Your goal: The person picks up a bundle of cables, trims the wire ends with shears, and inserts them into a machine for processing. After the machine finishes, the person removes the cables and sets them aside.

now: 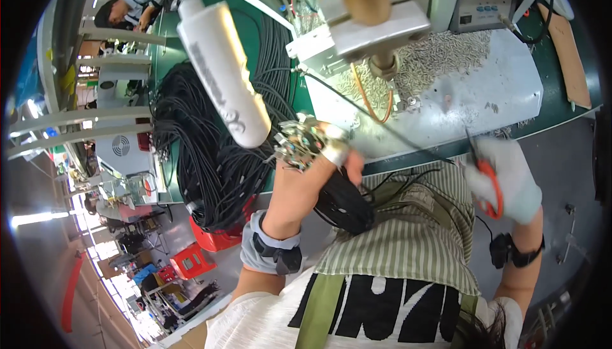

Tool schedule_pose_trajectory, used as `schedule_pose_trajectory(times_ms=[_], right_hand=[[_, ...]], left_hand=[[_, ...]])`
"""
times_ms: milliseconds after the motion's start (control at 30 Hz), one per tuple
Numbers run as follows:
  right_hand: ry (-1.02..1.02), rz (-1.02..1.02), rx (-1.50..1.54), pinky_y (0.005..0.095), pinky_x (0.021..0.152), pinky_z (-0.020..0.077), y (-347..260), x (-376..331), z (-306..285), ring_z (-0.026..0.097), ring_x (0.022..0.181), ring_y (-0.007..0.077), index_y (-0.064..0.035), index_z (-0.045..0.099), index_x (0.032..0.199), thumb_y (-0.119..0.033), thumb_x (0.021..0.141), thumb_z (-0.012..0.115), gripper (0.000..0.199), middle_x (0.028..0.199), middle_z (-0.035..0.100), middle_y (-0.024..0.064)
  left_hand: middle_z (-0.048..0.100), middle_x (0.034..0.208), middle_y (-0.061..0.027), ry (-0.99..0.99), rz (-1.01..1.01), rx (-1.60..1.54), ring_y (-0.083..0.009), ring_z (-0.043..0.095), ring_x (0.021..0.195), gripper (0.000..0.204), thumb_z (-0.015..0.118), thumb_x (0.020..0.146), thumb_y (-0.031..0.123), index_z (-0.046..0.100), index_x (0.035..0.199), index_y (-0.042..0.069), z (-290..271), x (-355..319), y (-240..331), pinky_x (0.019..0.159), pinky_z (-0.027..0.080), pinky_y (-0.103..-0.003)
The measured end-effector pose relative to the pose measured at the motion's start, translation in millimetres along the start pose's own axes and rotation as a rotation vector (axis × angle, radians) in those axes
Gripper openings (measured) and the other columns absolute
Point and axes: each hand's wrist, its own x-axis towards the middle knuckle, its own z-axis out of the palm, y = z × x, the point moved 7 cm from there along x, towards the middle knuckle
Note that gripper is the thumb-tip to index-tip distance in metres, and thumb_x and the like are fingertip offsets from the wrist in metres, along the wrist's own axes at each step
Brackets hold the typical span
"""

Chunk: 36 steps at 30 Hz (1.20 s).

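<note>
My left hand [305,180] is closed around a bundle of black cables [346,207]. Metal connector ends and short coloured wires [298,144] fan out above the fist, while the cables hang below it toward my lap. Pale tape or a covering wraps some of the left fingers. On the right, my gloved right hand [517,174] grips a pair of red-handled scissors or snips [489,186], the dark tips pointing up toward the metal plate. A single black cable [376,116] stretches from the machine's white block toward the scissors; whether they touch is unclear.
A white tube lamp [223,75] hangs at left over a heap of black cables [191,138]. A press-like machine [379,36] stands above a metal plate [446,110] strewn with small metal pieces. A control box [484,5] and brown strip [564,56] lie right. Red stools [192,261] stand lower left.
</note>
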Motion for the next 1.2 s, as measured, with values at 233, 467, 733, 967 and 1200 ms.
schedule_pose_trajectory(times_ms=[233, 467, 733, 967, 1200], right_hand=[[0.142, -0.379, -0.101, 0.031, 0.052, 0.0461, -82.4, -24.8, 32.4, 0.059, 0.05, 0.0213, 0.0015, 0.058, 0.081, -0.017, 0.075, 0.067, 0.021, 0.056, 0.053, 0.0136], [-0.101, -0.067, 0.319, 0.0272, 0.047, 0.0445, -53.5, -9.2, 52.2, 0.058, 0.047, 0.0161, 0.002, 0.056, 0.076, -0.019, 0.084, 0.062, 0.023, 0.055, 0.057, 0.0094], [-0.089, 0.041, 0.836, 0.0256, 0.047, 0.0463, -49.9, -18.7, 68.1, 0.057, 0.048, 0.0133, 0.0028, 0.06, 0.081, -0.017, 0.085, 0.061, 0.02, 0.059, 0.058, 0.0067], [0.649, -0.799, -0.429, 0.0316, 0.061, 0.0519, -83.9, -45.0, 49.8, 0.06, 0.059, 0.0255, -0.0013, 0.062, 0.09, -0.01, 0.072, 0.066, 0.02, 0.065, 0.057, 0.009], [0.622, -0.633, -0.767, 0.0338, 0.076, 0.0538, -70.4, -42.2, 71.5, 0.056, 0.058, 0.0214, -0.0031, 0.063, 0.098, -0.018, 0.073, 0.069, 0.029, 0.066, 0.05, 0.0052]], left_hand=[[0.064, 0.079, -0.005, -0.416, -0.303, 0.211, -0.0118, 0.061, 0.066, 0.024, 0.061, 0.084, -0.001, 0.055, 0.107, -0.001, 40.9, -26.7, -20.1, 0.062, 0.048, -0.023], [0.065, 0.089, -0.0071, -0.371, -0.209, 0.051, -0.0102, 0.063, 0.076, 0.03, 0.063, 0.08, -0.002, 0.054, 0.109, -0.001, 42.6, -37.6, -19.4, 0.066, 0.049, -0.023], [0.064, 0.082, -0.0102, -0.189, 0.569, 0.629, -0.0145, 0.063, 0.067, 0.026, 0.062, 0.081, -0.006, 0.055, 0.105, -0.002, 56.3, -46.9, 15.1, 0.059, 0.05, -0.025], [0.059, 0.077, 0.0004, -0.042, 0.068, 0.02, -0.0042, 0.053, 0.066, 0.015, 0.061, 0.08, -0.005, 0.059, 0.095, -0.003, 36.1, -36.2, -8.1, 0.056, 0.041, -0.019], [0.055, 0.074, 0.0027, -0.044, 0.087, 0.132, -0.0024, 0.047, 0.06, 0.011, 0.059, 0.08, -0.006, 0.058, 0.091, -0.002, 43.0, -35.0, -9.8, 0.05, 0.036, -0.019]])
